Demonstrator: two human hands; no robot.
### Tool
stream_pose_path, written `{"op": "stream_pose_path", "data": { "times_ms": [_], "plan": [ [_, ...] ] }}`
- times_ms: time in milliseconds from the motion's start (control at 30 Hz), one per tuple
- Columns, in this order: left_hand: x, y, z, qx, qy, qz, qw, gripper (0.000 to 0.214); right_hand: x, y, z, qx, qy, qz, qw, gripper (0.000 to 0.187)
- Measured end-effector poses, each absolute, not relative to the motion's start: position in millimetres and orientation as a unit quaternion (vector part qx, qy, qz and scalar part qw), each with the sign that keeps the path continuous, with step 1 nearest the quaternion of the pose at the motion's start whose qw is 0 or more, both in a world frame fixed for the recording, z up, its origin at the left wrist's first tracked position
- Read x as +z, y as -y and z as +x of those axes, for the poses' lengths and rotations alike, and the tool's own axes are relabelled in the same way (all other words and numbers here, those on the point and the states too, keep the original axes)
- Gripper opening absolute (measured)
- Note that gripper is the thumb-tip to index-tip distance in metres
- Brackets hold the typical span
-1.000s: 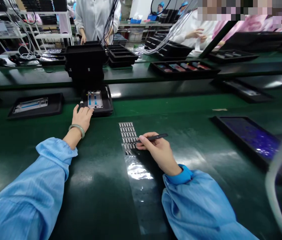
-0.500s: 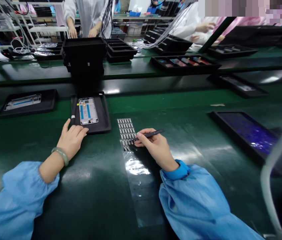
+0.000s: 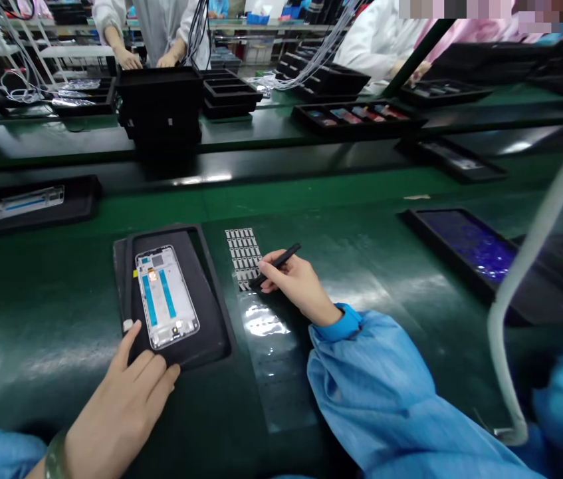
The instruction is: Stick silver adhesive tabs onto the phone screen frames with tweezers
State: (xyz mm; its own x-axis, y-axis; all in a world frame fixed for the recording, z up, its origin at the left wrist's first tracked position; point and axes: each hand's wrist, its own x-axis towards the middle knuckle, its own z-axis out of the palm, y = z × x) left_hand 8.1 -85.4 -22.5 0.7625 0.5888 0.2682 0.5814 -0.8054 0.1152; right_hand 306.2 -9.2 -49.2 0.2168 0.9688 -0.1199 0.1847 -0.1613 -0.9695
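My left hand (image 3: 121, 392), with a green bangle at the wrist, has its fingers hooked over the near edge of a black tray (image 3: 216, 326). The index finger reaches the tray's left rim by a small white tag. Lying in the tray is a silver phone frame (image 3: 184, 306) with two blue strips and a yellow tab on its left side. My right hand (image 3: 294, 279) is closed around black tweezers (image 3: 286, 256). Their tips point down at the lower rows of small pale stickers on a clear sheet (image 3: 244, 246); whether they grip a sticker cannot be made out.
Another tray (image 3: 82, 199) with a phone frame lies at the left. At the right are a tray with purple film (image 3: 470, 246) and a pale bent tube (image 3: 515, 293). Black trays (image 3: 161, 100) are stacked on the rear ledge, where co-workers' hands are busy.
My left hand has drawn the black tray with the phone frame closer to me. My right hand stays at the sticker sheet, with the tweezers now tilted more steeply. The view has shifted slightly.
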Motion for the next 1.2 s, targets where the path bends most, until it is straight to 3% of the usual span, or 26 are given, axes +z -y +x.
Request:
{"op": "stream_pose_path", "data": {
  "times_ms": [300, 467, 667, 867, 1033, 1200],
  "plan": [
    [-13, 119, 16, 0.162, -0.229, 0.96, 0.015, 0.039, -47, 8, 305, 0.478, 0.413, -0.618, 0.469, 0.028],
    [4, 89, 51, 0.117, -0.241, 0.962, 0.049, 0.042, -48, 8, 303, 0.468, 0.413, -0.62, 0.475, 0.028],
    [-18, 49, 101, 0.089, -0.196, 0.975, 0.053, 0.056, -49, 7, 304, 0.491, 0.389, -0.605, 0.491, 0.028],
    [-36, 45, 110, 0.078, -0.213, 0.968, 0.104, 0.051, -40, 4, 318, 0.59, 0.296, -0.532, 0.53, 0.023],
    [-29, 45, 95, 0.104, -0.205, 0.969, 0.094, 0.045, -27, 7, 316, 0.583, 0.268, -0.509, 0.574, 0.021],
    [-15, 31, 37, 0.112, -0.29, 0.947, 0.088, 0.026, -17, 10, 292, 0.589, 0.342, -0.491, 0.543, 0.024]
  ]
}}
